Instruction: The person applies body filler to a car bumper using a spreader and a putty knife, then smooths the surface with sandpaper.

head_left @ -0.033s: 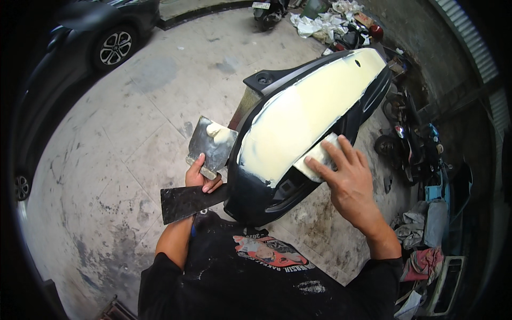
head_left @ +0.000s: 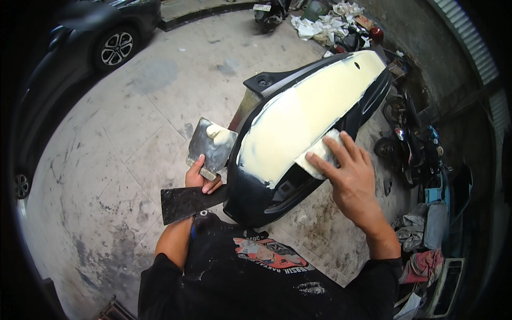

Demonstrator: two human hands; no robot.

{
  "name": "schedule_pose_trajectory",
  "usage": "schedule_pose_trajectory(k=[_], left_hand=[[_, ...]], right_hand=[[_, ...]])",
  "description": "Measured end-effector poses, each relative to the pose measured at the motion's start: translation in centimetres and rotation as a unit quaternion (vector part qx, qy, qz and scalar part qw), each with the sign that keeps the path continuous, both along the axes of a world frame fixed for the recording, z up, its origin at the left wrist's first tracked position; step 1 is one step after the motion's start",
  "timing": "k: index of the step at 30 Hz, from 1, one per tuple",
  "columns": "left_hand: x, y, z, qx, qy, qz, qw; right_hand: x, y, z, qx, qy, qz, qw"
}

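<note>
A large black plastic panel, shaped like a car bumper (head_left: pixel 250 201), lies in front of me, its long face coated with pale cream putty (head_left: pixel 304 112). My right hand (head_left: pixel 349 165) grips a pale putty spreader (head_left: pixel 316 156) from above, its edge on the lower right border of the coating. Beside the panel's left side, my left hand (head_left: pixel 205 178) holds a grey metal putty plate (head_left: pixel 205 146) by its near end. On that plate sits a lump of cream putty (head_left: pixel 218 133). A flat black piece (head_left: pixel 184 205) crosses by my left wrist; whether it joins the panel I cannot tell.
A dark car (head_left: pixel 80 48) stands at the far left. Crumpled paper and plastic (head_left: pixel 325 24) are heaped at the back, near a motorbike (head_left: pixel 272 15). More motorbike parts (head_left: pixel 397 144), rags (head_left: pixel 424 266) and a pale frame (head_left: pixel 447 288) line the right wall. The concrete floor (head_left: pixel 128 122) is stained.
My right hand and the spreader have shifted very slightly right and away from me along the coating's border. My left hand and its plate look nearly still.
</note>
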State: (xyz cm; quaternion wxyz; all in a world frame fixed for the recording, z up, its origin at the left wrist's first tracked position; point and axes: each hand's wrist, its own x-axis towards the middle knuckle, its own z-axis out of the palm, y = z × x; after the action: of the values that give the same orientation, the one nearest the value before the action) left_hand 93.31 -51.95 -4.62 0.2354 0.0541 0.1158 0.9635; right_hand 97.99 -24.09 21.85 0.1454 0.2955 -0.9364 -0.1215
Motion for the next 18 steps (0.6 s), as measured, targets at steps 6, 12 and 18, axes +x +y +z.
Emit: schedule_pose_trajectory(k=[6,12,18], left_hand=[[-0.1,-0.1,-0.2,0.0,-0.008,0.017,1.0],[0.0,0.1,0.8,-0.03,-0.023,0.01,0.999],[0.8,0.4,0.9,-0.043,-0.062,0.033,0.997]], right_hand=[[-7.7,-1.7,1.5,-0.027,0.038,0.037,0.998],[-10.8,-3.2,0.4,0.0,0.009,0.018,1.0],[-9.4,-2.6,1.0,0.009,-0.034,0.023,0.999]])
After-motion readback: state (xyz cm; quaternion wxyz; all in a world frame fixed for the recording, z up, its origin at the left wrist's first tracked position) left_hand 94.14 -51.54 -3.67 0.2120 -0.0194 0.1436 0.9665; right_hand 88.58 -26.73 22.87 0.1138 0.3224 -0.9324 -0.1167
